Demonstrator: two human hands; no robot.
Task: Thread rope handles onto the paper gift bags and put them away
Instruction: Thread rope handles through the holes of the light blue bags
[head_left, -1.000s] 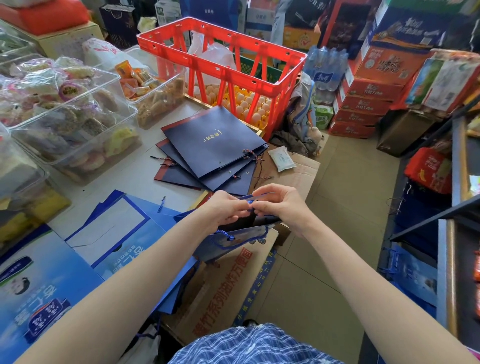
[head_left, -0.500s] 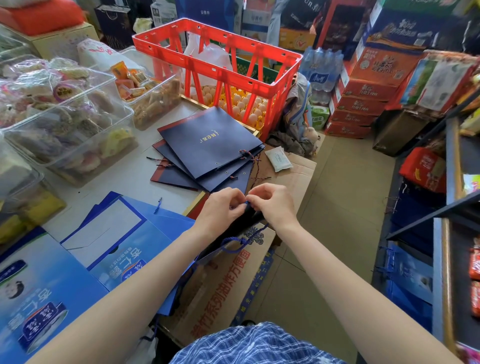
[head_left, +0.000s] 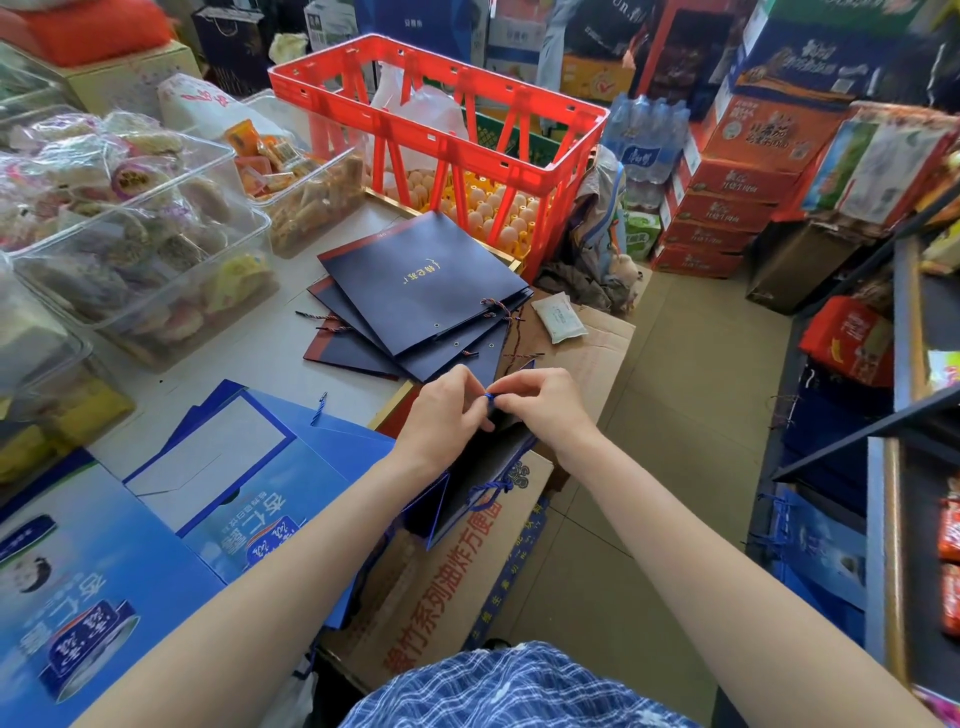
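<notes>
Now raised slightly above the dark navy paper gift bag (head_left: 483, 478): both hands, left (head_left: 447, 410) and right (head_left: 540, 405), pinching the blue rope handle (head_left: 490, 397).

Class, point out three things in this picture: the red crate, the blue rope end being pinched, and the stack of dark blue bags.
Red crate (head_left: 441, 137): head view, near top rim.
Blue rope end (head_left: 490, 397): head view, tip between both hands.
Stack of dark blue bags (head_left: 415, 291): head view, top bag's face.
</notes>
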